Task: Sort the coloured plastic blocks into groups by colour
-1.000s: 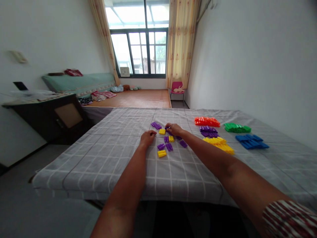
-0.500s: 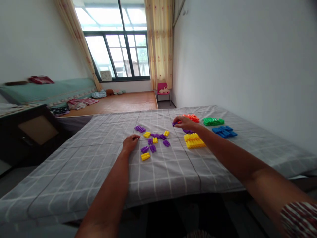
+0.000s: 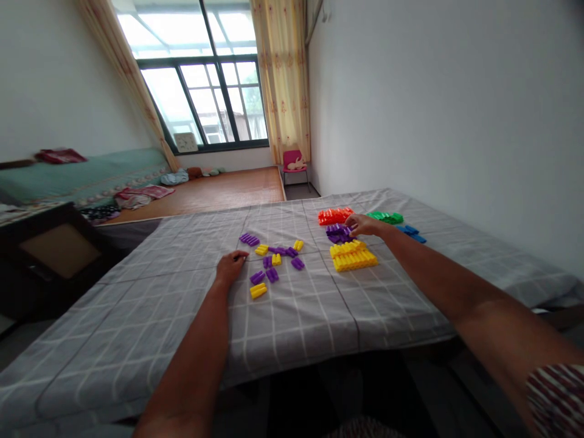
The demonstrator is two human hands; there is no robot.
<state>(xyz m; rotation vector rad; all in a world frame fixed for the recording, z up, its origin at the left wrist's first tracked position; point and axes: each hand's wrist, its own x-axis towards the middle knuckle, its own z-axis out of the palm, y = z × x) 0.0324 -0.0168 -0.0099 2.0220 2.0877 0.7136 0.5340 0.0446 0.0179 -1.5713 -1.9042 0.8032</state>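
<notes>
The right hand [image 3: 364,225] is at the right end of the purple block pile [image 3: 337,231] on the worktop [image 3: 296,316], the left hand [image 3: 229,267] left of scattered blocks [image 3: 276,260], whether either's fingers grip anything I cannot tell.

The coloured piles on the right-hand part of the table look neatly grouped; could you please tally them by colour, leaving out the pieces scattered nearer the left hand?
Orange-red pile: 1
Purple pile: 1
Yellow pile: 1
Green pile: 1
Blue pile, partly hidden: 1
Total: 5
</notes>
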